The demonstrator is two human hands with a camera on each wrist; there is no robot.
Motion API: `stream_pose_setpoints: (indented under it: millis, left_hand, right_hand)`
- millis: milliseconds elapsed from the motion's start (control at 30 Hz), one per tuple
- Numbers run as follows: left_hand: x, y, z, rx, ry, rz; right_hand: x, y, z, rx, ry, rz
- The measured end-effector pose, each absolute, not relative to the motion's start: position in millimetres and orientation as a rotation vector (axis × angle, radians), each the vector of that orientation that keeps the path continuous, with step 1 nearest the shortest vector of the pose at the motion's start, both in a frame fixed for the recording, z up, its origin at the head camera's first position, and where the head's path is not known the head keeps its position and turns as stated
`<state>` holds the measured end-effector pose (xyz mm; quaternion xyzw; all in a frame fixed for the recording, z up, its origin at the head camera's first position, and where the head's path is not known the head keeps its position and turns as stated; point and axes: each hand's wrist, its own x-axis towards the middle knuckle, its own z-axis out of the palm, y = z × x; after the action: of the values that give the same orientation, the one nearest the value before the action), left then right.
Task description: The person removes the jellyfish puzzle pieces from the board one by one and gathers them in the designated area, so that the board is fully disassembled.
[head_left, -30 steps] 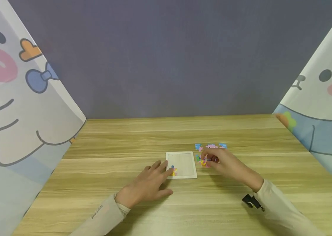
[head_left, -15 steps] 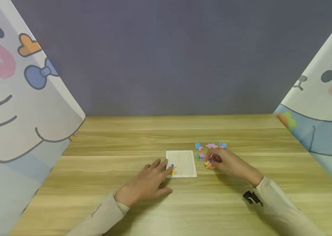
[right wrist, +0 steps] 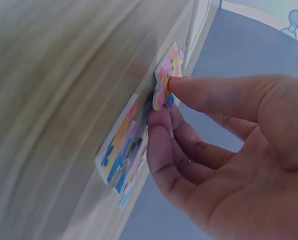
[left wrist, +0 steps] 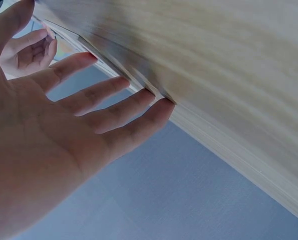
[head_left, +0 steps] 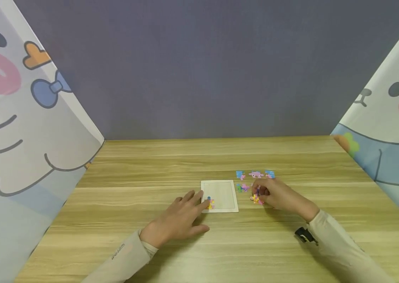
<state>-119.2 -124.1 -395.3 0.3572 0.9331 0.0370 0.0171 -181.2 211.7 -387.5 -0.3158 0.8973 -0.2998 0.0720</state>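
Observation:
My right hand [head_left: 284, 198] pinches a yellow and pink jigsaw piece [head_left: 256, 198] between thumb and fingers. In the right wrist view that jigsaw piece [right wrist: 168, 75] stands tilted close to the table. A square white puzzle tray [head_left: 219, 181] lies left of it, with one yellow and blue jigsaw piece [head_left: 211, 204] in its near left corner. My left hand [head_left: 176, 220] has its fingers spread, fingertips at the tray's left edge and one over that corner piece. The left wrist view shows the left hand [left wrist: 63, 120] palm side, its fingers extended and fingertips at the surface.
Loose jigsaw pieces lie right of the tray: a blue corner piece [head_left: 240, 174], a pink one with eyes [head_left: 255, 174], another blue one [head_left: 269, 173] and a green and purple one [head_left: 242, 188]. A grey panel [head_left: 217, 70] stands behind the wooden table [head_left: 143, 165].
My right hand has moved a little to the right with the pinched jigsaw piece, uncovering the green and purple one. My left hand has stayed at the tray.

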Motion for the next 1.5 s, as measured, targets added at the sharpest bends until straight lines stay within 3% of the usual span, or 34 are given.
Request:
stream_pose_setpoints:
  millis: [500,700,867,1500]
  left_hand:
    - [-119.0,-124.3,-395.5,1.13,2.917,0.12]
    - [-119.1,-122.8,-395.8,1.136,2.923,0.114]
    - [-119.2,-123.0,-395.4,1.122,2.923,0.105]
    - [-118.4,-121.9,-395.7,1.109,2.918,0.083]
  right_hand:
    - [-177.4,201.9,-385.9,-0.904,2.748,-0.844]
    - [-177.2,197.0,-384.9,-1.017,2.798,-0.886]
    - [-177.2,177.2,-384.5,-1.139,2.789,-0.896]
    - [-177.6,97.0,-388.6,-1.096,2.521,-0.814]
